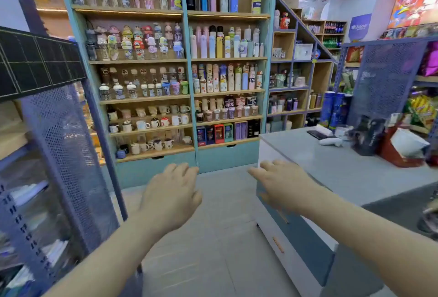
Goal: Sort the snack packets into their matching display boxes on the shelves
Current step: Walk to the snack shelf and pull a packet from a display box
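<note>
**Left hand (170,192), right hand (282,183) outstretched, empty**

Both hands reach forward palm-down with fingers loosely spread, holding nothing. The right is at the counter's (331,166) near corner, the left just left of it. Snack packets (420,109) sit shelved beyond the counter's right end.

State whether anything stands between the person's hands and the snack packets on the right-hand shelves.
Yes. The grey counter lies between the right hand and the snack packets, and a red box at its far end stands before them. The left hand is farther off.
</note>
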